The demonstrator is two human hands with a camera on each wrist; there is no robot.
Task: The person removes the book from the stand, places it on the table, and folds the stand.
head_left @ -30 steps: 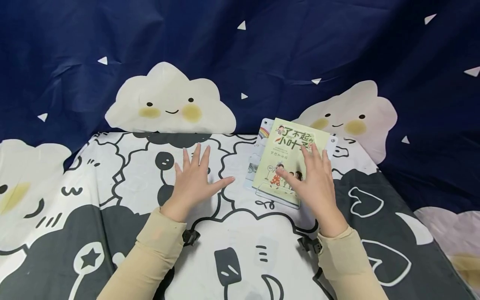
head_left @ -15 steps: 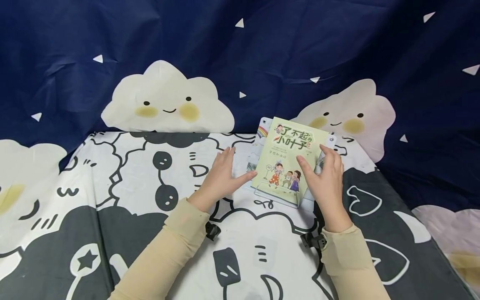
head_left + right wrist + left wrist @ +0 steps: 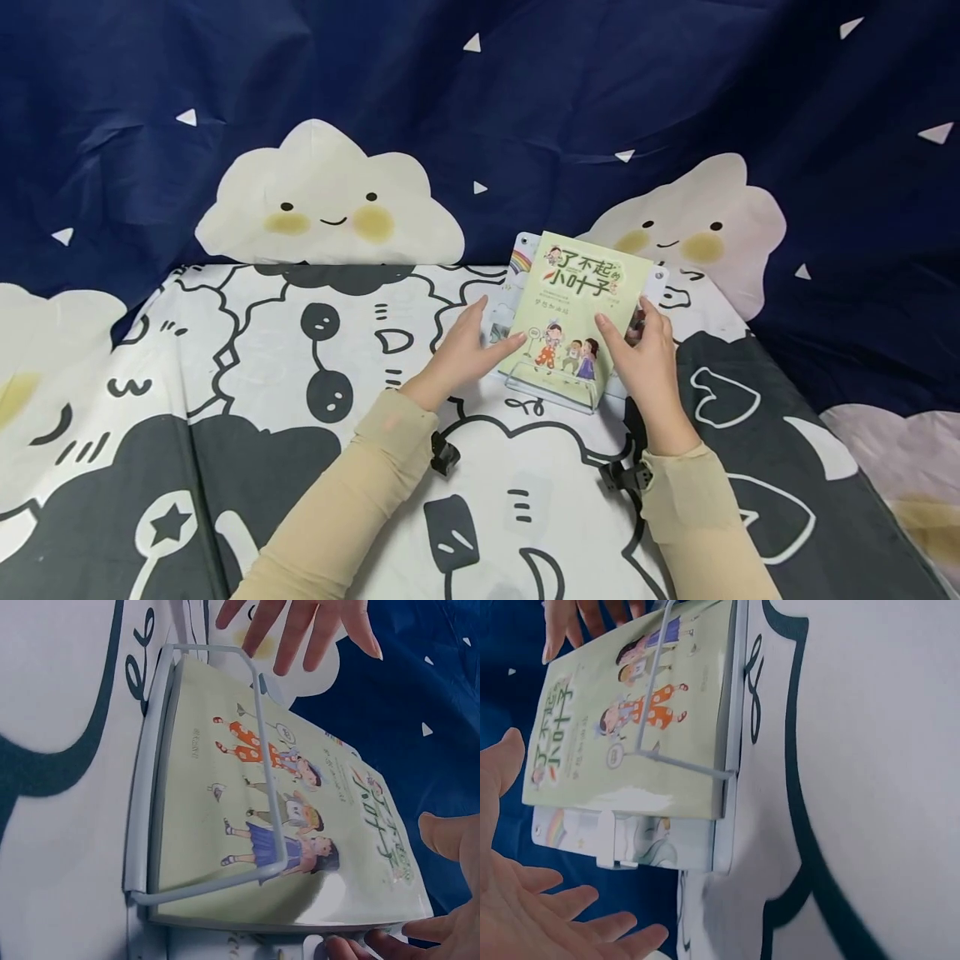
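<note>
Seems to be reaching for the book (image 3: 566,321) on its stand (image 3: 142,817) with empty, spread left hand (image 3: 465,354) and loose, ungripping right hand (image 3: 651,367), likely needing a two-sided hold next.

The desk (image 3: 540,450) is viewed from above, forward and down, by the head camera; the book (image 3: 573,317) is shared by both wrist views, taken close, sideways, from opposite sides.

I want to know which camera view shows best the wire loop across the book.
Right wrist: the wire loop appears large and whole across the book. Left wrist shows part of it, cut off at the picture's top; head shows it small and faint.
</note>
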